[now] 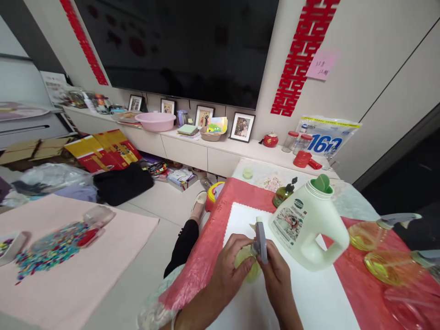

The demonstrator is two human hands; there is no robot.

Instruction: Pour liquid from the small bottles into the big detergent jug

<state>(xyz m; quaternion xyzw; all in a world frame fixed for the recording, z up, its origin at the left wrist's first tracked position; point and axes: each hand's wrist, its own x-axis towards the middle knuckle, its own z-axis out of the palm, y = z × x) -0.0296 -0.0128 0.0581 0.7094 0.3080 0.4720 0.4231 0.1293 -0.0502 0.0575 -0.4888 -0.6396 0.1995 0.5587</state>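
Observation:
A clear spray bottle with yellowish liquid and a grey spray head is between my hands, over a white board. My left hand is wrapped round the bottle's body. At the neck, just below the trigger, the fingers of my right hand close on the spray head; some fingertips are hidden behind it. Close by on the right stands a pale green jug with its mouth open and a green cup-like piece in it. Behind the jug is a green pump bottle.
Two more spray bottles with yellow liquid, one farther and one nearer, are at the right on a red cloth. A pink table at the left holds spilled colourful beads. A low cabinet runs along the wall.

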